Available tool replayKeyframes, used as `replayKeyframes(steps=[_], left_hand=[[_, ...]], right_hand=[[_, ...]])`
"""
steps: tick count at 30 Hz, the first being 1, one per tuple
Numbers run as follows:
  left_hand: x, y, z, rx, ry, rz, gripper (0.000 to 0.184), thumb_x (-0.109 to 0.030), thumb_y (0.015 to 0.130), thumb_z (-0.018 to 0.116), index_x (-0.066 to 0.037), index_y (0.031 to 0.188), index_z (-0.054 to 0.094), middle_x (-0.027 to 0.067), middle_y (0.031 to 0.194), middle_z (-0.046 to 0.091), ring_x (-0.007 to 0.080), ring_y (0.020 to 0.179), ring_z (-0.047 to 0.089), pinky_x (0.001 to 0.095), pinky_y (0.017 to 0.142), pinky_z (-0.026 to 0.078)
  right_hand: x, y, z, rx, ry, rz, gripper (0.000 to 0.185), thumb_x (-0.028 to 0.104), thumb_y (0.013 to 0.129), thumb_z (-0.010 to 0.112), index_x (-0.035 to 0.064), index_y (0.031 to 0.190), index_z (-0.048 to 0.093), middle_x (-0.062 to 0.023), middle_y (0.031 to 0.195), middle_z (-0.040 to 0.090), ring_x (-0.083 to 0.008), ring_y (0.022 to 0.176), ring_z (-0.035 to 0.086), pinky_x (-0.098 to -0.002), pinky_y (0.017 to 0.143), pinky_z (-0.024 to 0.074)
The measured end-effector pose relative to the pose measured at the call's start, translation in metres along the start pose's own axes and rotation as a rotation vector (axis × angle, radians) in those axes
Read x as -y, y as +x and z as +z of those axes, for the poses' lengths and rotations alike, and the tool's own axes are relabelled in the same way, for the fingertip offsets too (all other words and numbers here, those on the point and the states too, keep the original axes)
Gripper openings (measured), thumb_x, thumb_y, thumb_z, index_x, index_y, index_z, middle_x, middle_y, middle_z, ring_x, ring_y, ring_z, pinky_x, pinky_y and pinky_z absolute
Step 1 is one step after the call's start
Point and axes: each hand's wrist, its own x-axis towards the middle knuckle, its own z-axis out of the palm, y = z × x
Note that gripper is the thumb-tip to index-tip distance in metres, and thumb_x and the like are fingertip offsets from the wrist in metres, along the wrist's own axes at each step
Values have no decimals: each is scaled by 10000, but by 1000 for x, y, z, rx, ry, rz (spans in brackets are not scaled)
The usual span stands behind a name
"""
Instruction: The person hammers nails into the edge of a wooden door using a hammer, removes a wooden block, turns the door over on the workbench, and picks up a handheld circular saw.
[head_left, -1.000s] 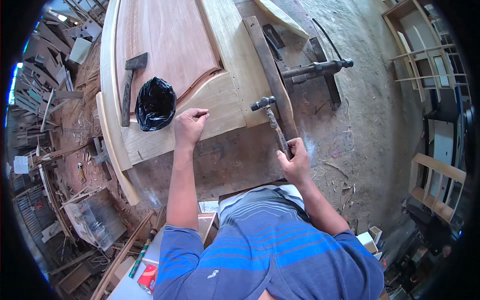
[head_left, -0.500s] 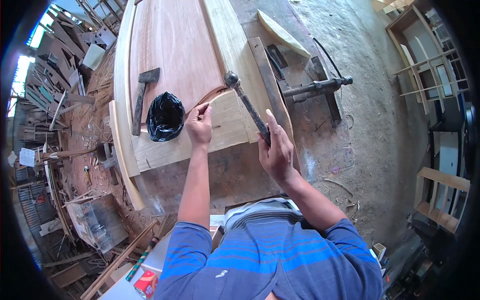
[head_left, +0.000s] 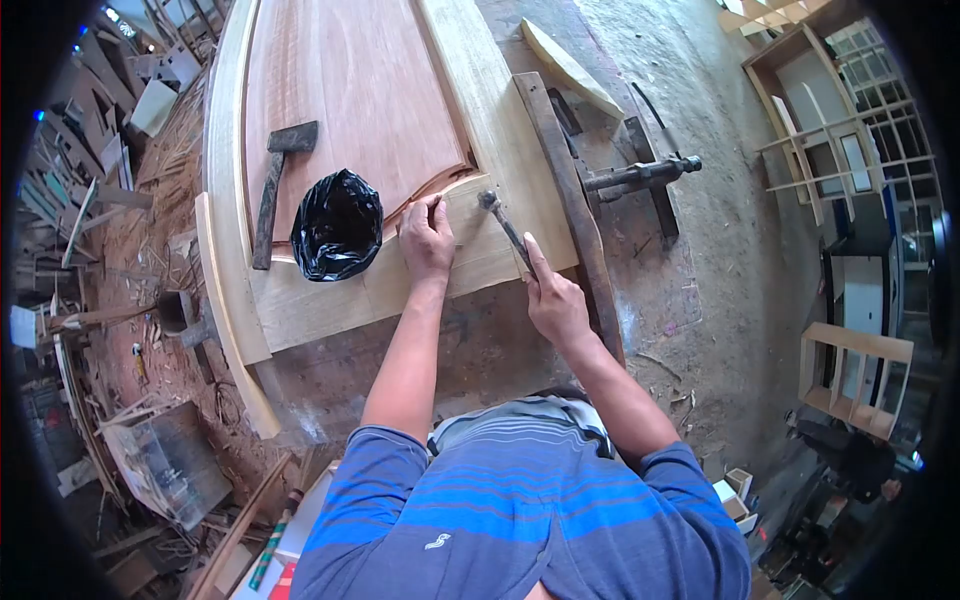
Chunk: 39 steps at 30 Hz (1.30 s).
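A wooden panel (head_left: 350, 100) with a curved moulding lies on the workbench. My left hand (head_left: 427, 238) is pinched at the curved edge of the lower rail, beside a black plastic bag (head_left: 338, 225); what its fingertips hold is too small to make out. In my right hand (head_left: 556, 300) is a hammer (head_left: 510, 232), gripped by the handle with the forefinger stretched along it. The hammer's head is low over the rail, right of my left hand. Left of the bag, a hatchet-like tool (head_left: 270, 190) rests on the panel.
A metal clamp (head_left: 640, 178) with a wooden bar (head_left: 565, 170) stands along the panel's right side. Beyond it lies a curved wood piece (head_left: 570, 70). Wood scraps (head_left: 110, 190) cover the floor at left; wooden frames (head_left: 855, 380) stand at right.
The hammer has swung down and its head has moved toward the rail. My left hand has shifted right along the curved edge. The whole view has also shifted.
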Motion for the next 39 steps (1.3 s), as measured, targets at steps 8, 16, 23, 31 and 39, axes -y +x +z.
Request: replayKeyframes(steps=[8, 16, 23, 31, 39], left_hand=[[2, -5, -3, -3, -30, 1, 130, -161, 1028, 706, -65, 1105, 750, 134, 1016, 757, 349, 1007, 717, 481, 914, 562], [11, -8, 3, 16, -167, -85, 233, -99, 1008, 754, -45, 1233, 732, 105, 1011, 782, 218, 927, 757, 369, 849, 605], [-24, 2, -4, 108, -250, -141, 177, -166, 1012, 780, -61, 1153, 796, 125, 1008, 820, 228, 869, 791, 351, 793, 617], [-46, 14, 50, 258, -389, -51, 169, -112, 995, 815, -17, 1133, 823, 163, 1062, 819, 226, 912, 806, 342, 793, 640], [-47, 14, 51, 226, -311, 97, 138, -98, 979, 827, -20, 1093, 838, 163, 996, 805, 220, 867, 798, 346, 779, 646]], right_hand=[[9, 25, 1, -35, -100, -26, 658, 183, 1098, 569, 297, 1718, 381, -261, 876, 733, -474, 808, 724, -614, 740, 559], [-5, -11, 4, -139, -6, -87, 733, 166, 1078, 595, 347, 1734, 322, -266, 895, 738, -448, 813, 743, -593, 751, 579], [-6, -9, -27, -61, 175, 38, 703, 109, 1077, 603, 275, 1720, 373, -309, 1111, 755, -484, 1037, 749, -544, 925, 582], [-38, -38, -10, -235, 516, 82, 689, 72, 1088, 638, 233, 1717, 408, -287, 1388, 711, -308, 1223, 761, -377, 961, 580], [-41, -22, -16, -300, 497, -44, 664, 101, 1085, 653, 191, 1702, 425, -295, 1281, 727, -434, 1145, 743, -467, 914, 595]])
